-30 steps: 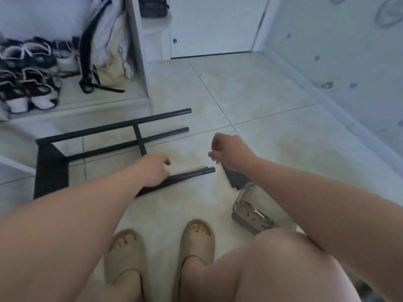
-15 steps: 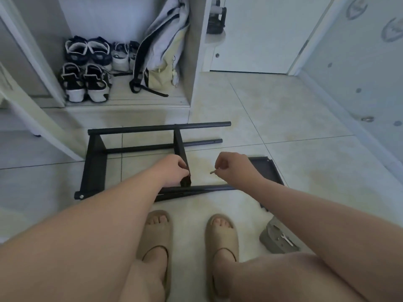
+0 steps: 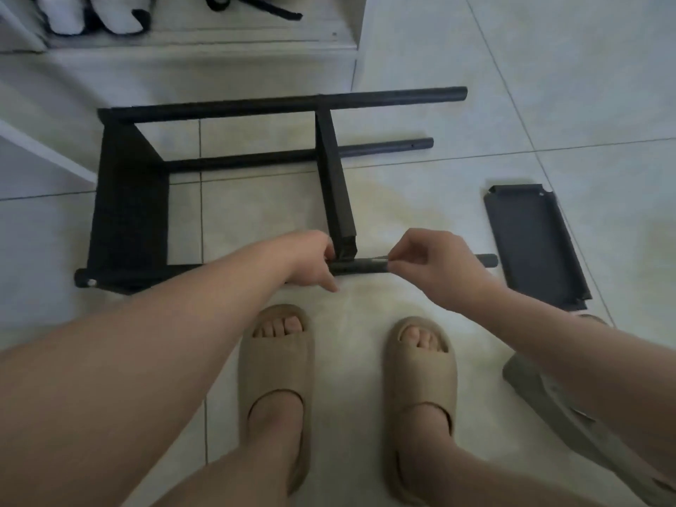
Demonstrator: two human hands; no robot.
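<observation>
black crossbar (image 3: 334, 184) butts the tube (image 3: 360, 267), its end gripped by the left hand (image 3: 311, 261). right hand (image 3: 435, 268) pinches a screw (image 3: 380, 258); best kept square to the tube.

Pale glossy floor tiles (image 3: 548, 86), grey grout lines, faint yellowish staining mid-floor. White shelf unit (image 3: 205, 42) top left, low shelf holding white-and-black shoes (image 3: 95, 12) and a black strap (image 3: 256, 9). White slanted board (image 3: 44, 148) at left. Soft, dim, even light.

Beige open-toe slides (image 3: 277, 364), bare arms (image 3: 146, 342)
</observation>
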